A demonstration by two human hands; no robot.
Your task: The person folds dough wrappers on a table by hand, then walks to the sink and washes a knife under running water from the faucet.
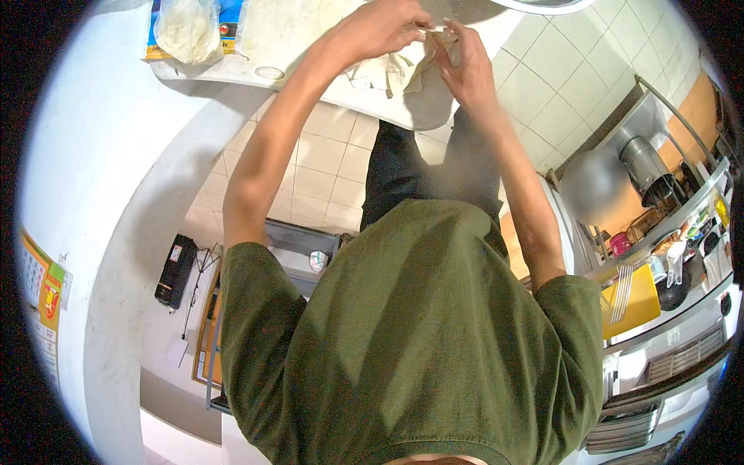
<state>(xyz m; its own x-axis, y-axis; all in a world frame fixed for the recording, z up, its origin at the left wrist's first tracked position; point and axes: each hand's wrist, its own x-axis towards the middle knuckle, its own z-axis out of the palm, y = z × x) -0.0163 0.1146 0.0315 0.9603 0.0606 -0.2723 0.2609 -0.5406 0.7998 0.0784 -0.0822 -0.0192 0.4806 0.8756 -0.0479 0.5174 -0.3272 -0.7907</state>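
My left hand [387,29] and my right hand [467,68] are close together at the top, fingers pinched on a thin, pale, soft piece [440,37]. Exactly what it is cannot be made out. Below and between them, folded pale sheets or strips [391,74] lie on the white tabletop [329,81]. A clear plastic bag with pale contents [188,32] rests on a blue and yellow packet [159,53] at the table's left. Near the table edge is a small pale ring-like item [269,73].
A round metal rim [546,8] shows at the top right. Shelves at the right carry a metal pot [647,167], a yellow board [637,302] and kitchen items. A black object [177,271] stands out at the left. The table's rounded edge faces my legs.
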